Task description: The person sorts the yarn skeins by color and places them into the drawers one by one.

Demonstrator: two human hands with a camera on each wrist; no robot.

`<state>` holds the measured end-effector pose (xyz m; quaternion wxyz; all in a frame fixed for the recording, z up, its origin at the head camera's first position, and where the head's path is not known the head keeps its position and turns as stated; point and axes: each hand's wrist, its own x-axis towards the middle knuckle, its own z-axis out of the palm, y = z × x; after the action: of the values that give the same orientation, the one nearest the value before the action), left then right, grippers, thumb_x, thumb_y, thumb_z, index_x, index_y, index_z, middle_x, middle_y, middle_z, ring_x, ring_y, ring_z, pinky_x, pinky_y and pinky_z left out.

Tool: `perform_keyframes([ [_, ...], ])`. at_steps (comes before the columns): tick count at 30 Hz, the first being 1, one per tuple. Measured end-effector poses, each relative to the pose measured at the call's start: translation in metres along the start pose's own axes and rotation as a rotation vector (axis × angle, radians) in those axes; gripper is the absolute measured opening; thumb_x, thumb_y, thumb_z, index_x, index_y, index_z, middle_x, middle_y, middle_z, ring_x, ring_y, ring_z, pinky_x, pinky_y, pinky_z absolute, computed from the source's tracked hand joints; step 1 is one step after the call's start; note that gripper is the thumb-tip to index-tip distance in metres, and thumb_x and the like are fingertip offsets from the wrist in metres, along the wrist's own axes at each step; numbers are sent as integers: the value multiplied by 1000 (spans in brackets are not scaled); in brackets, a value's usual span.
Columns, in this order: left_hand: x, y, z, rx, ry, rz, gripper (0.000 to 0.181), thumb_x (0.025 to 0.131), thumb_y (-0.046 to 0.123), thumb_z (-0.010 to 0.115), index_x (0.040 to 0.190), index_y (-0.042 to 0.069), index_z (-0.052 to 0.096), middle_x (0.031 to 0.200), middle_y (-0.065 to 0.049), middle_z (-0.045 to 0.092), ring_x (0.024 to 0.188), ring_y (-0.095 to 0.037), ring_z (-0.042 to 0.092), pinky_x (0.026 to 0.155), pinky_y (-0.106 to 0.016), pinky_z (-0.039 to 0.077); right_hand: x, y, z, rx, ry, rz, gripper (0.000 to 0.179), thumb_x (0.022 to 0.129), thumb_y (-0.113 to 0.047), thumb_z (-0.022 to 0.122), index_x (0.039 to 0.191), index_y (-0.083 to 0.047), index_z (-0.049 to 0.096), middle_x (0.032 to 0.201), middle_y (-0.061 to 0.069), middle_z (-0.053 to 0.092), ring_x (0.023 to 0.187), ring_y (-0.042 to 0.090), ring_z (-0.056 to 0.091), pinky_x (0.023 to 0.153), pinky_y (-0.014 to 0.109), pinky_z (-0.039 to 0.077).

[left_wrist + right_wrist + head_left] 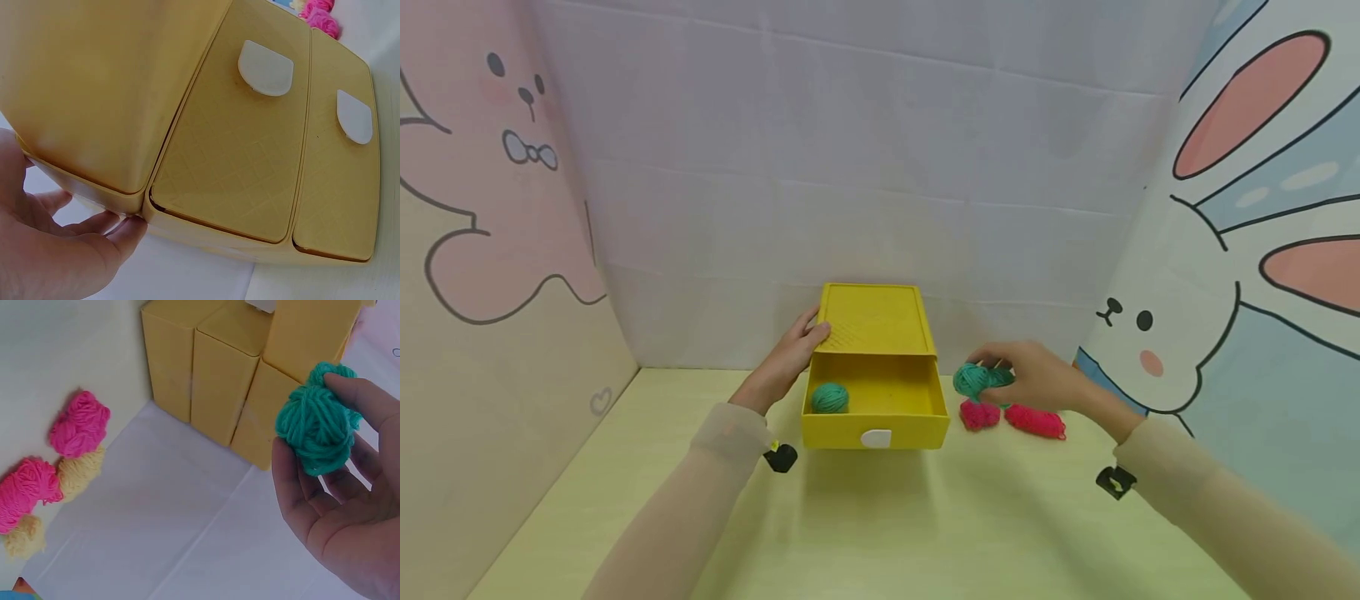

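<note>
A yellow drawer cabinet (872, 317) stands against the back wall, its top drawer (917, 433) pulled out. One green ball of yarn (830, 398) lies in the drawer's left part. My left hand (790, 354) holds the cabinet at its upper left edge, thumb over the top and fingertips against the side (128, 228). Right of the drawer, my right hand (1037, 379) grips another green ball of yarn (319, 428) between thumb and fingers, raised above the table. A smaller green bundle shows behind that ball, under the thumb.
Pink yarn bundles (1036, 422) lie on the table right of the cabinet, below my right hand. Cream yarn (81, 472) sits beside them in the right wrist view. Two lower drawers with white handles (265, 69) are closed. Printed walls (1150, 333) stand on both sides.
</note>
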<state>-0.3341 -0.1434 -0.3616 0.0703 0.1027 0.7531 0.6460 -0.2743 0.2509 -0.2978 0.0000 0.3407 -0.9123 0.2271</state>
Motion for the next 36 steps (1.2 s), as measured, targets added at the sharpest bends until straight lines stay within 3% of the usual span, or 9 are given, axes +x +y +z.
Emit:
perform_keyframes([
  [6,1,0,-1,7,2,-7,70,115,44,43,173,30,6,174,-14,24,158,-38,30,128,-65,19,14,-22,-10,-30,1,-11,41,91,-13,85,130,-9,71,112,3,76,98,23,67,84,30,60],
  [13,2,-1,-2,13,7,-13,71,115,45,43,173,30,6,174,-14,24,158,-38,29,128,-65,19,32,-45,-9,-46,-12,-39,42,92,-17,85,132,-11,72,116,2,76,103,22,68,90,39,62],
  [27,1,-1,-1,6,-2,-2,70,116,42,42,173,28,5,174,-17,23,159,-39,27,128,-65,17,61,-69,18,-82,-65,-112,40,93,-15,83,130,-8,72,121,3,76,107,22,68,98,39,60],
  [36,2,0,1,1,5,-10,70,115,43,43,173,28,6,174,-16,25,158,-38,28,128,-64,19,75,-67,38,-99,-118,-180,36,96,-19,82,129,-9,73,120,-1,75,106,17,68,98,34,58],
])
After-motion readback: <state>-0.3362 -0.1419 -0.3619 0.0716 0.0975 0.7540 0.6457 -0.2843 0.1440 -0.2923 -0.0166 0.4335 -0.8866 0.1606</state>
